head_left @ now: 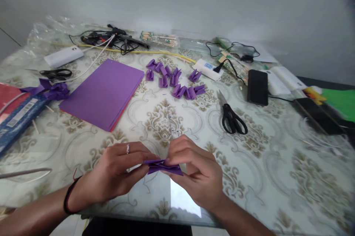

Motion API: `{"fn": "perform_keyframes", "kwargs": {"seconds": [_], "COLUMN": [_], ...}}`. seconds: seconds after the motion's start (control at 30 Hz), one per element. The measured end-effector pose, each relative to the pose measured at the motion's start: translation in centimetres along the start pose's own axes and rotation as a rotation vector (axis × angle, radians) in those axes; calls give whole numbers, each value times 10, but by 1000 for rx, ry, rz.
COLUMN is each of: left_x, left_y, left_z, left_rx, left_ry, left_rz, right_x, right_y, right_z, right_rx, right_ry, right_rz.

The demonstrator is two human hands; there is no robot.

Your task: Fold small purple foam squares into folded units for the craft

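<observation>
Between my two hands, just above the near part of the table, is a small folded piece of purple paper. My left hand pinches its left end between thumb and fingers. At the right end my right hand grips it, the thumb below and the fingers on top. Farther off lie several small folded purple paper pieces in a loose cluster. A stack of purple paper sheets, with a red edge showing underneath, rests to the left of them.
Black-handled scissors lie to the right, and a second pair of scissors at the left beside crumpled purple scraps. A white power strip, a black phone and tangled black cables are farther back.
</observation>
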State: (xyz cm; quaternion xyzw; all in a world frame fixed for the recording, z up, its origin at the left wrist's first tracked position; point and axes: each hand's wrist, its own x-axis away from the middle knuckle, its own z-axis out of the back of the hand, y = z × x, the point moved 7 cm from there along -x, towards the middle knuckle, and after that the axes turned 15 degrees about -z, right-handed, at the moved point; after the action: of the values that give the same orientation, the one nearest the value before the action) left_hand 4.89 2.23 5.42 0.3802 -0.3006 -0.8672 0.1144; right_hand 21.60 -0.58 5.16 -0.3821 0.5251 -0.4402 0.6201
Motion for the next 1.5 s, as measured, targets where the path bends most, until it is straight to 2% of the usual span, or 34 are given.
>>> {"fn": "perform_keyframes", "kwargs": {"seconds": [0.33, 0.57, 0.83, 1.07, 1.33, 1.5], "left_x": [1, 3, 10, 3, 1, 3], "left_y": [1, 6, 7, 8, 9, 7], "left_z": [-5, 1, 2, -1, 0, 1], "left_rx": [40, -61, -92, 1, 29, 66], "left_ry": [-25, -19, -31, -4, -30, -32], "left_rz": [44, -86, -98, -122, -125, -100], "right_x": [4, 6, 8, 5, 6, 5], "right_y": [3, -2, -9, -15, -22, -19], "right_z": [-3, -2, 2, 1, 4, 3], "right_rx": [-19, 26, 75, 100, 187, 129], "right_ry": [20, 1, 5, -4, 21, -4], "right_rz": [-8, 43, 94, 146, 213, 180]}}
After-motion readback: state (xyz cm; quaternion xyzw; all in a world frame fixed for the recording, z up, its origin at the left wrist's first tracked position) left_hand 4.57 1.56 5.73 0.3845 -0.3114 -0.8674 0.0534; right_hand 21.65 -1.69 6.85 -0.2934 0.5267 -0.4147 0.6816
